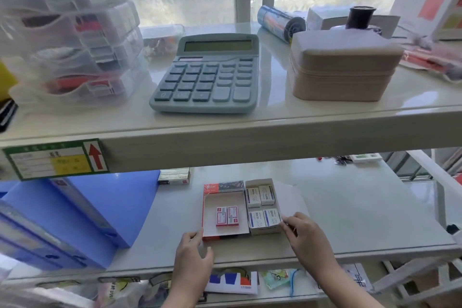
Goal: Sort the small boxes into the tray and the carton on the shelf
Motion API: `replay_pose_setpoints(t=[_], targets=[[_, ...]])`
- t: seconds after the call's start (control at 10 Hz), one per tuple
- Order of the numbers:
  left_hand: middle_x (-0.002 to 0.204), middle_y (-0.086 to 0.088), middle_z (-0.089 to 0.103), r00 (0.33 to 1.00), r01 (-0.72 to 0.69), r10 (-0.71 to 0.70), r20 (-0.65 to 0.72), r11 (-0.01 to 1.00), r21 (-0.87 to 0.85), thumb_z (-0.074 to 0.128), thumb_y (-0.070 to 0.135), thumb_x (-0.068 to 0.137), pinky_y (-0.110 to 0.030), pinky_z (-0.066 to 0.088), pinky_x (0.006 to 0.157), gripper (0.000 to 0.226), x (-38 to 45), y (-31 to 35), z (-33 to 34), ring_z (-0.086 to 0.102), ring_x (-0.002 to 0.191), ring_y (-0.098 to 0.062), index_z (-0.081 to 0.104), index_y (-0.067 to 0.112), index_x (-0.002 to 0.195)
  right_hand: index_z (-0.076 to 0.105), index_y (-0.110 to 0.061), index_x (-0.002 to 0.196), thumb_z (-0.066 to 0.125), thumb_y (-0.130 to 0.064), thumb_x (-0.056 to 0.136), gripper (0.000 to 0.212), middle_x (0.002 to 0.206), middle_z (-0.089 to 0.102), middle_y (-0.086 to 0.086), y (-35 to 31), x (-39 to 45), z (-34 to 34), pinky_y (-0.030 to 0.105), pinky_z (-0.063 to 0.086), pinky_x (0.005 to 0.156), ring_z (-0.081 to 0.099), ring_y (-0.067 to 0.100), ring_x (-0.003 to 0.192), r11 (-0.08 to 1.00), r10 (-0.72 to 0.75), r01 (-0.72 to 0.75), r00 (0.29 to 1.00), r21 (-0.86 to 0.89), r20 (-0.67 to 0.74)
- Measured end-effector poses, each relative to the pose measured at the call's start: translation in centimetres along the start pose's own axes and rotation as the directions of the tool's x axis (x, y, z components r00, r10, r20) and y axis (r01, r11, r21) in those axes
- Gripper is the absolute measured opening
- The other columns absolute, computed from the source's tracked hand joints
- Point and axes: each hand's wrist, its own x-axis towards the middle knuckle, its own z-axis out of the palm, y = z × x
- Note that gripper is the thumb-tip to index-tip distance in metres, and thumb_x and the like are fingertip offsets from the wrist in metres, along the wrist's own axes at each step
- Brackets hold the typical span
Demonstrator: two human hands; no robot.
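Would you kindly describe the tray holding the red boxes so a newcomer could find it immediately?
Under the upper shelf's calculator, on the lower shelf, two open containers sit side by side. The tray is the left one, red-edged, beside the left hand; it holds two red-and-white boxes, unlike the carton of white boxes.

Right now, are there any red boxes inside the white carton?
No, the white carton holds only four white small boxes; the two red boxes lie in the tray beside it.

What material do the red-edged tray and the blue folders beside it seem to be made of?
The tray: likely thin cardboard, with a matte white inside, folded walls and a printed red rim. The blue folders: probably plastic, smooth and slightly glossy, with a uniform colour and rigid flat sides.
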Motion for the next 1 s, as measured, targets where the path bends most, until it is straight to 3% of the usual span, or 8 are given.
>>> replay_pose_setpoints(t=[0.1,0.5,0.8,0.9,1.0], targets=[[0.105,0.006,0.05,1.0,0.013,-0.013,0.013,1.0,-0.022,0.062,0.006,0.085,-0.021,0.037,0.092,0.055,0.9,0.4,0.0,0.053,0.1,-0.009,0.048,0.007,0.138,0.068,-0.019,0.086,0.06,-0.025,0.094,0.013,0.065,0.052,-0.008,0.3,0.8,0.8,0.028,0.049,0.051,0.053,0.01,0.054,1.0,-0.002,0.002,1.0,-0.007,-0.012],[0.12,-0.006,0.041,0.999,0.044,-0.049,0.02,0.977,0.208,0.057,0.018,0.083,-0.036,0.038,0.1,0.06,6.2,2.6,0.0,0.041,0.116,-0.025,0.043,0.015,0.142,0.063,-0.012,0.079,0.054,-0.025,0.096,0.023,0.065,0.052,0.002,-0.1,5.4,2.3,0.039,0.048,0.049,0.051,0.021,0.056,0.995,0.078,-0.081,0.995,-0.057,-0.055],[0.122,-0.007,0.04,0.992,0.092,-0.11,0.055,0.961,0.263,0.053,0.02,0.083,-0.036,0.039,0.098,0.057,8.1,3.8,-0.3,0.04,0.116,-0.028,0.046,0.017,0.139,0.068,-0.011,0.084,0.049,-0.028,0.097,0.028,0.079,0.056,0.007,-0.4,7.8,1.6,0.034,0.045,0.059,0.058,0.029,0.072,0.982,0.157,-0.155,0.987,-0.108,0.015],[0.123,-0.007,0.039,0.992,0.11,-0.123,0.039,0.967,0.23,0.055,0.02,0.083,-0.037,0.041,0.099,0.061,8.3,3.8,-0.4,0.041,0.116,-0.027,0.043,0.018,0.142,0.068,-0.012,0.088,0.051,-0.028,0.096,0.025,0.079,0.057,0.006,-0.7,8.1,1.5,0.035,0.048,0.061,0.06,0.029,0.076,0.982,0.166,-0.162,0.985,-0.096,0.039],[0.126,-0.007,0.035,0.998,0.07,-0.068,-0.016,0.989,0.132,0.059,0.02,0.084,-0.039,0.043,0.097,0.066,6.3,4.7,-1.2,0.042,0.114,-0.026,0.033,0.02,0.144,0.065,-0.013,0.116,0.061,-0.027,0.092,0.028,0.084,0.064,0.004,-1.2,6.9,0.3,0.035,0.052,0.069,0.061,0.022,0.08,0.985,0.169,-0.168,0.984,0.026,-0.045]])
